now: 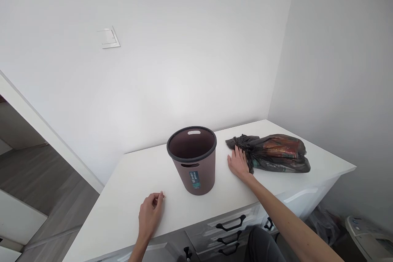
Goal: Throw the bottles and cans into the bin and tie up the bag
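Note:
A mauve waste bin [199,176] with a dark rim stands upright on the white countertop [135,176], its inside bare where it shows. To its right lies a black plastic bag [276,153], bunched at its left end, with orange and green contents showing through. My right hand [239,163] rests against the bunched end, fingers slightly spread on the plastic. Left of the bin, near the counter's front, my left hand [151,213] rests with thumb and fingertips pressed together; whatever they hold, if anything, is too small to name.
White walls rise behind and to the right of the counter, with a switch plate [109,37] at upper left. Below the front edge are drawers with black handles [231,224]. A pale appliance [368,237] stands at lower right, and a doorway opens at far left.

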`<act>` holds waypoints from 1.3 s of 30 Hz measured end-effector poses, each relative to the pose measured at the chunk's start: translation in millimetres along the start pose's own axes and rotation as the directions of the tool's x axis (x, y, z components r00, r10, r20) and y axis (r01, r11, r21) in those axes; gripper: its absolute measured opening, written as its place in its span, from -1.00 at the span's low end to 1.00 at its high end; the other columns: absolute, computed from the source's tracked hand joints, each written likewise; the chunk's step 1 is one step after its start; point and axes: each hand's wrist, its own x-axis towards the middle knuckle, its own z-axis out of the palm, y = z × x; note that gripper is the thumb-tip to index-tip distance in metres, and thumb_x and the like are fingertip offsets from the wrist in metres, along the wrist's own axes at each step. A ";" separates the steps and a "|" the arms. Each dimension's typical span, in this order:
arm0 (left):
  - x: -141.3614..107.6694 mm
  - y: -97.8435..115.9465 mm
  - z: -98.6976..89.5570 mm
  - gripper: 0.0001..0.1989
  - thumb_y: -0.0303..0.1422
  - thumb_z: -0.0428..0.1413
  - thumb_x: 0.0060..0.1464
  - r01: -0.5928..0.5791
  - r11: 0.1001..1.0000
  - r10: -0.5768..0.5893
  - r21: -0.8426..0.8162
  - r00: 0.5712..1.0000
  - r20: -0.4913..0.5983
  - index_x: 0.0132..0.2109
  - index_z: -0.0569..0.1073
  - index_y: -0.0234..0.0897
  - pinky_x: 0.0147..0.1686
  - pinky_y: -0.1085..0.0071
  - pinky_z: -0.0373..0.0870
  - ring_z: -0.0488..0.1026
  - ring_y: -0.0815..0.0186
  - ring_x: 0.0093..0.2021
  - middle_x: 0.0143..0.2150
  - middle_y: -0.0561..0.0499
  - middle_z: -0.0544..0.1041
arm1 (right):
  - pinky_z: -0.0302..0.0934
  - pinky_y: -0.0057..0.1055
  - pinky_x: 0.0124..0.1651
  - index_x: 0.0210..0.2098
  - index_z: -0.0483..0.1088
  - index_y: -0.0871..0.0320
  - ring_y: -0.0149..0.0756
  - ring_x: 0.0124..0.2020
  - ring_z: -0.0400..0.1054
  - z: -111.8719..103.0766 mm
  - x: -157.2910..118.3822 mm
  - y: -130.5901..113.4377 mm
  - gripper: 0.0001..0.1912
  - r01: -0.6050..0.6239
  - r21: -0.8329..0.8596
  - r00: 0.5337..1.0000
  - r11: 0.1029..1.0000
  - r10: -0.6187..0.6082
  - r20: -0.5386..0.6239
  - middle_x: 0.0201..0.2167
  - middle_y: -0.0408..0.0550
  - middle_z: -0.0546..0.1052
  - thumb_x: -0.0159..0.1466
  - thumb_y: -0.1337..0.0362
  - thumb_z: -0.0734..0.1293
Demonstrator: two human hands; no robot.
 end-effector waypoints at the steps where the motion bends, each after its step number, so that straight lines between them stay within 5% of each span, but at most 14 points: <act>1: 0.3 -1.0 0.4 -0.44 0.17 -0.08 0.23 0.002 1.000 -0.002 0.000 1.000 0.004 -0.27 0.56 -0.18 -0.32 0.29 0.35 0.50 0.12 -0.35 -0.38 -0.04 0.60 | -0.34 -0.02 0.52 0.37 0.18 0.56 0.11 0.53 -0.19 2.6 2.1 2.6 -0.36 -0.003 -0.002 1.000 1.000 0.003 0.000 0.50 0.38 0.02 0.47 0.21 -0.01; 9: 4.0 -11.3 5.8 -0.44 0.17 -0.08 0.24 0.013 1.000 -0.013 0.000 1.000 0.020 -0.25 0.56 -0.17 -0.34 0.32 0.30 0.49 0.13 -0.33 -0.38 -0.02 0.58 | -0.28 0.01 0.51 0.39 0.21 0.47 0.00 0.52 -0.08 10.1 -25.9 4.3 -0.38 0.122 -0.006 0.992 0.993 -0.121 0.022 0.48 0.30 0.13 0.48 0.26 -0.03; 13: 4.4 -10.2 5.1 -0.44 0.18 -0.09 0.24 0.015 1.000 -0.014 -0.004 0.999 0.038 -0.24 0.56 -0.17 -0.34 0.32 0.29 0.48 0.13 -0.35 -0.38 -0.01 0.58 | -0.18 0.00 0.51 0.37 0.26 0.42 -0.01 0.50 -0.01 -8.9 -57.0 1.1 -0.40 0.263 0.049 0.964 0.964 -0.264 0.033 0.45 0.28 0.21 0.46 0.32 -0.02; 17: 2.0 -2.1 1.1 -0.44 0.17 -0.07 0.21 0.019 1.000 -0.019 -0.014 0.999 0.028 -0.25 0.57 -0.17 -0.34 0.32 0.30 0.49 0.13 -0.34 -0.37 -0.02 0.60 | 0.07 0.00 0.44 0.36 0.28 0.37 0.00 0.44 0.14 -43.9 -79.1 -1.2 -0.40 0.290 0.327 0.955 0.899 -0.295 -0.035 0.40 0.27 0.29 0.45 0.28 0.01; 21: -1.5 3.3 -2.3 -0.45 0.15 -0.06 0.21 0.017 1.000 -0.017 -0.017 1.000 0.006 -0.27 0.57 -0.17 -0.35 0.33 0.30 0.48 0.14 -0.35 -0.37 -0.02 0.61 | 0.09 0.00 0.45 0.29 0.41 0.15 -0.02 0.40 0.22 -96.6 -95.2 -7.8 -0.45 0.158 0.712 0.986 0.684 -0.149 -0.075 0.36 0.11 0.38 0.44 0.09 0.13; 25: -3.3 1.4 -2.5 -0.45 0.15 -0.07 0.21 0.008 1.000 -0.008 -0.029 1.000 0.008 -0.27 0.57 -0.17 -0.34 0.32 0.31 0.47 0.15 -0.37 -0.38 -0.02 0.60 | 0.15 0.04 0.42 0.22 0.48 0.01 0.04 0.32 0.34 -155.7 -116.6 -16.0 -0.46 -0.066 0.963 0.997 0.262 -0.026 0.075 0.38 -0.01 0.36 0.35 -0.07 0.34; 29: -3.2 -0.9 -1.8 -0.44 0.18 -0.06 0.21 0.011 0.999 -0.011 -0.043 1.000 0.010 -0.25 0.57 -0.18 -0.31 0.31 0.32 0.47 0.16 -0.36 -0.35 -0.02 0.61 | 0.13 -0.03 0.46 0.11 0.57 0.02 0.01 0.30 0.37 -198.2 -136.3 -19.2 -0.51 -0.123 0.986 0.991 -0.113 0.031 0.127 0.35 -0.05 0.40 0.25 -0.01 0.50; 34: -10.5 8.8 -7.0 -0.41 0.24 -0.03 0.17 0.043 0.986 -0.044 -0.164 0.999 0.000 -0.27 0.54 -0.19 -0.27 0.30 0.38 0.46 0.20 -0.37 -0.24 -0.05 0.65 | 0.08 -0.09 0.50 0.09 0.58 0.07 0.00 0.30 0.37 -221.3 -145.6 -19.7 -0.50 -0.136 0.964 0.988 -0.226 0.034 0.148 0.28 -0.03 0.48 0.19 0.09 0.57; 39: -31.8 50.1 -19.9 -0.42 0.25 -0.01 0.16 0.026 0.951 -0.058 -0.307 0.994 -0.097 -0.32 0.47 -0.19 -0.27 0.33 0.39 0.51 0.12 -0.21 -0.28 -0.07 0.59 | 0.21 -0.05 0.41 0.18 0.53 0.04 0.06 0.32 0.35 -231.6 -146.4 -22.1 -0.38 -0.223 0.961 0.974 -0.161 0.002 0.226 0.15 0.01 0.59 0.17 0.02 0.56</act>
